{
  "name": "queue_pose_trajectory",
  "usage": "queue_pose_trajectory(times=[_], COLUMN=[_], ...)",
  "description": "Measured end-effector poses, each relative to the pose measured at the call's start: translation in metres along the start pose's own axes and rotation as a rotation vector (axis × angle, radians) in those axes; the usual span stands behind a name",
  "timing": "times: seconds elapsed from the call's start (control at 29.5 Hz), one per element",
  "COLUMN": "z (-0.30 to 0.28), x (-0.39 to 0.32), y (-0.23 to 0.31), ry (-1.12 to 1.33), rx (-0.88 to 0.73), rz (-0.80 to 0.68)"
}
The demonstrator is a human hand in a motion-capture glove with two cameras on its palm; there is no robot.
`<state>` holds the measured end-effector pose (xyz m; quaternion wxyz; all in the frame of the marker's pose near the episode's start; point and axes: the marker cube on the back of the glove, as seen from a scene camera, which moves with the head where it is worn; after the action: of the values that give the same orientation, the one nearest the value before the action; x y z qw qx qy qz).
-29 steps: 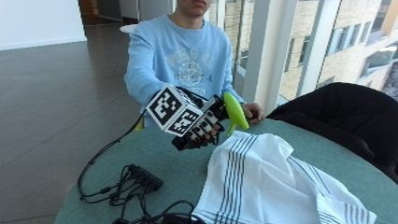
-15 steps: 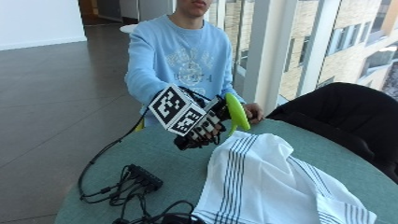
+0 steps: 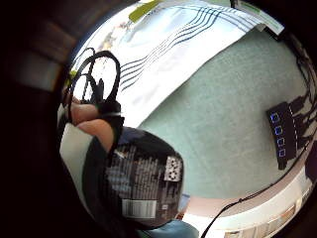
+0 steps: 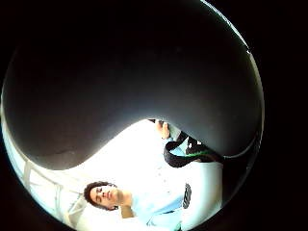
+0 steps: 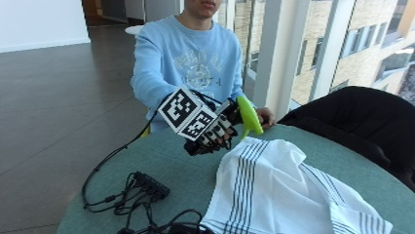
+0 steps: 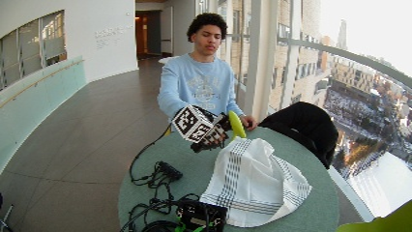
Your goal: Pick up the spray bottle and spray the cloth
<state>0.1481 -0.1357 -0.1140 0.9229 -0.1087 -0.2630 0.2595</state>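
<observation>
A gloved right hand holds its grip clenched around a spray bottle, raised beside the striped cloth on the bench. Rigid, likely light plastic, best held at the neck.

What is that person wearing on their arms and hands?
Both arms are covered by the long sleeves of a light blue sweatshirt with a pale print on the chest. The right hand wears a black glove with white pieces along the fingers. The other hand wears nothing.
</observation>
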Motion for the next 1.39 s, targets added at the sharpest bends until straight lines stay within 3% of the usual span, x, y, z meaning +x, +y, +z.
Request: queue_pose_trajectory(times=[0.37,0.71,0.95,1.39], z=[0.007,0.024,0.078,0.19], x=[-0.023,-0.087,-0.14,-0.195], y=[0.003,0.007,0.001,-0.048], ry=[0.011,-0.114,-0.209,-0.34], rx=[0.079,0.239,0.248,0.135], rz=[-0.093,-0.375,-0.585,-0.681])
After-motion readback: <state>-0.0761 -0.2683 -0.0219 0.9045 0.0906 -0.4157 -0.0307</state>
